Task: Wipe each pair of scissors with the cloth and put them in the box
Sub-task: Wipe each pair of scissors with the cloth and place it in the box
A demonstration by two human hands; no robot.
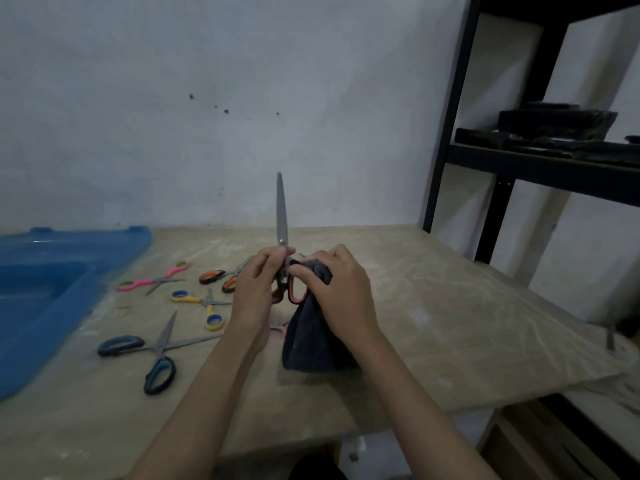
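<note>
Your left hand (258, 289) pinches the red-handled scissors (283, 237) upright above the surface (433, 306), blades closed, while your right hand (337, 289) clutches the dark cloth (311, 344) against their handles, the blue box (41, 299) far left.

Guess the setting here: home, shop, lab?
Probably a workshop or storeroom, not a home. A bare, scuffed wooden worktable stands against a stained plain wall, with black metal shelving beside it holding dark wrapped bundles. Nothing shows more exactly what sort of place it is.
</note>
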